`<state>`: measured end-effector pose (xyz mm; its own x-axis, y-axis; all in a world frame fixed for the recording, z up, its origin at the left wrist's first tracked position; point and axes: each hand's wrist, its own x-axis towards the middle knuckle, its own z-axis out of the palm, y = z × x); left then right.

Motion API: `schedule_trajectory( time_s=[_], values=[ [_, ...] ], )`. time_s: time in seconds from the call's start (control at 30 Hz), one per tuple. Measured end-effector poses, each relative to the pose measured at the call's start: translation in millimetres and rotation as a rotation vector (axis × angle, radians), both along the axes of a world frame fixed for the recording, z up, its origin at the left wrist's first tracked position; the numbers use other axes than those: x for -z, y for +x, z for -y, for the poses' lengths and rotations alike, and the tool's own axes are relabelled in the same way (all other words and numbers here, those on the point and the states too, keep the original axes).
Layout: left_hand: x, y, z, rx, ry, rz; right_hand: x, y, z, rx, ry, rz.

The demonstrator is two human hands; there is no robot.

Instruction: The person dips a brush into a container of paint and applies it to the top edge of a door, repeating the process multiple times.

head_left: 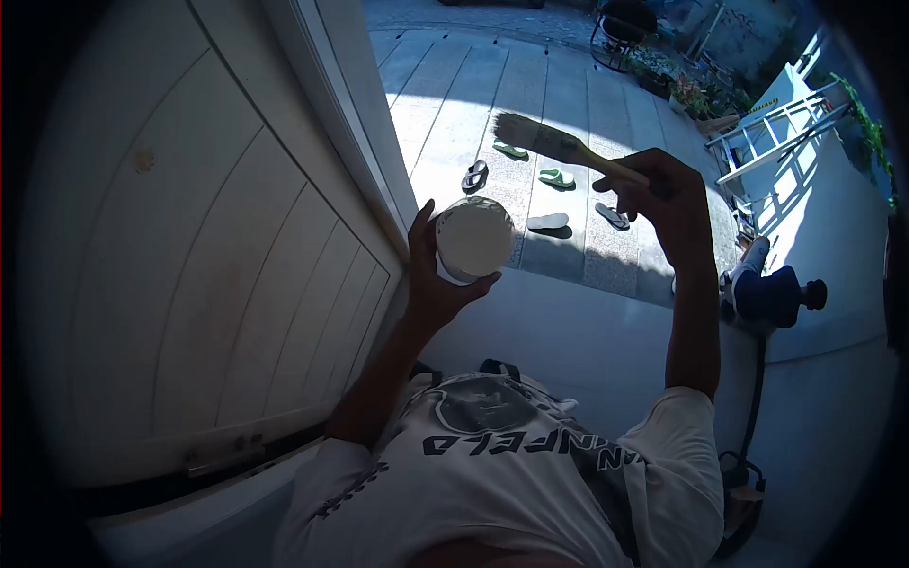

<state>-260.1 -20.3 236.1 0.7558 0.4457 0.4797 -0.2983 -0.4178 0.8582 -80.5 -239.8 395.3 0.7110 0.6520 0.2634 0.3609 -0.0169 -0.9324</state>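
My left hand (436,282) is wrapped round a round tub (475,239), fingers on its left side and thumb along its lower edge. A flat whitish surface fills the tub's round top, and its rim looks smeared. Up and to the right, my right hand (666,194) grips a paintbrush (544,139) by its pale wooden handle. The brush points left, its dark, wide bristles above the tub and apart from it. A white panelled door (237,246) stands open close on my left, with a brownish spot on its upper part.
Several sandals and flip-flops (557,178) lie on the sunlit paving (454,71) beyond the doorway. A metal ladder (781,133) leans at the right by plants. A round black grill (627,21) stands at the back. Dark objects (769,297) sit by the right wall.
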Motion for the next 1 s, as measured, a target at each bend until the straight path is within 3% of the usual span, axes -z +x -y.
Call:
schedule_trajectory(
  time_s=[0.17,0.37,0.43,0.47,0.57,0.67,0.77,1.0],
  values=[
    [11,16,27,0.023,0.202,0.031,8,-4,41,0.037,0.018,0.0],
    [21,29,49,0.095,0.186,0.043,14,-6,74,0.053,0.13,-0.074],
    [22,35,57,0.143,0.132,0.037,13,-7,81,0.06,0.293,-0.097],
    [21,38,59,0.197,0.091,0.054,7,-7,85,0.045,0.159,-0.034],
    [20,40,66,0.18,0.062,0.049,4,-18,77,0.063,0.073,0.104],
    [17,42,70,0.175,0.081,0.047,8,-22,66,0.056,-0.162,0.419],
    [19,44,74,0.222,0.034,0.081,13,-31,49,-0.006,-0.16,0.371],
    [19,49,76,0.234,0.03,0.16,34,-30,24,-0.092,-0.224,0.583]
  ],
)
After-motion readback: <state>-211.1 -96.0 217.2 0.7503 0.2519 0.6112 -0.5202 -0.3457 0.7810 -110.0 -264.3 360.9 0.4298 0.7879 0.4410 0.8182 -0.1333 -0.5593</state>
